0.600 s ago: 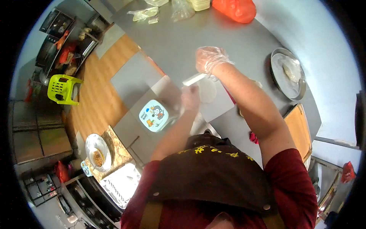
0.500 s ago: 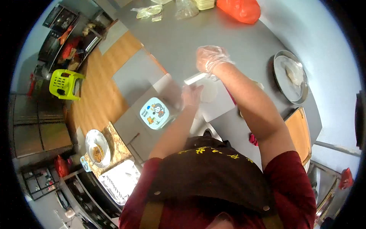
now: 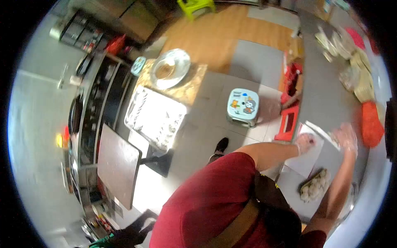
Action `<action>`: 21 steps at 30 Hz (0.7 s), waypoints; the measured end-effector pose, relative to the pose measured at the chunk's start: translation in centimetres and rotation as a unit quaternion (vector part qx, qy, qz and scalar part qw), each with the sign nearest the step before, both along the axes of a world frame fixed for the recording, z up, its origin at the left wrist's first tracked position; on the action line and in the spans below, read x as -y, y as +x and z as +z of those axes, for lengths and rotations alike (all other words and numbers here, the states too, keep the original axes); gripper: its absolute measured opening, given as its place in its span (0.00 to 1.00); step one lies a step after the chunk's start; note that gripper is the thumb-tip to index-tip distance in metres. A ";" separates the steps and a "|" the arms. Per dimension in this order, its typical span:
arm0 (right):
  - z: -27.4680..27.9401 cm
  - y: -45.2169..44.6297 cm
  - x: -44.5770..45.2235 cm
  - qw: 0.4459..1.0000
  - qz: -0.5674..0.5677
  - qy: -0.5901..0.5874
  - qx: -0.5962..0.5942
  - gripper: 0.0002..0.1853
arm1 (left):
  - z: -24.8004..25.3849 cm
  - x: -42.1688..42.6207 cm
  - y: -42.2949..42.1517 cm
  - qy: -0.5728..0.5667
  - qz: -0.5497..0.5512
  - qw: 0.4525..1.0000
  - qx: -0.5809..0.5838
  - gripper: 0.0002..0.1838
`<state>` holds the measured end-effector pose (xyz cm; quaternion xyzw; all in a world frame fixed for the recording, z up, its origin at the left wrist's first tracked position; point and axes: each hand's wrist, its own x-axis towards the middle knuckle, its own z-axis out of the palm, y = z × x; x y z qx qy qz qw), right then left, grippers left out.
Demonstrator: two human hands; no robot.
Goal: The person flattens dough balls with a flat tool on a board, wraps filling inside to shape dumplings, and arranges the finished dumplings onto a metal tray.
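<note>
The stick (image 3: 319,131) by my right grip (image 3: 344,136) is plain white, the board (image 3: 298,163) pale white against the grey counter (image 3: 316,93). My sleeve (image 3: 194,202) is deep maroon; my apron (image 3: 269,194) is dark brown with yellow marks. The stool (image 3: 243,103) is pale blue, printed with cartoon figures in grey, orange and blue. The bag (image 3: 372,125) is orange-red, the chair (image 3: 196,7) lime green, the dumplings (image 3: 315,186) off-white.

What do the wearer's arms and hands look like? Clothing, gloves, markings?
Short maroon sleeves: left sleeve, right sleeve. Forearms bare, no cables or markings visible. Right hand wears a thin, see-through, wrinkled plastic glove, loose at the wrist. Left hand is too blurred to say for certain whether it is gloved.
</note>
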<state>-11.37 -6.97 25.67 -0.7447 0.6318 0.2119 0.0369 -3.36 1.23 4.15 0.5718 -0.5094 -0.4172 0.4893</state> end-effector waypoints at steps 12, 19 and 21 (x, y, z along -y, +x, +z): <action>-26.2 -9.5 -18.2 0.968 0.003 -0.194 0.158 0.27 | -2.8 -20.3 31.8 0.241 0.142 0.892 -0.355 0.13; -19.4 9.0 -16.4 0.958 0.176 -0.224 0.017 0.30 | -15.7 -34.3 55.8 0.122 0.573 0.652 -0.481 0.14; -12.2 22.7 -19.3 0.992 0.125 -0.031 0.016 0.30 | -16.1 -38.8 62.2 0.109 0.609 0.689 -0.377 0.14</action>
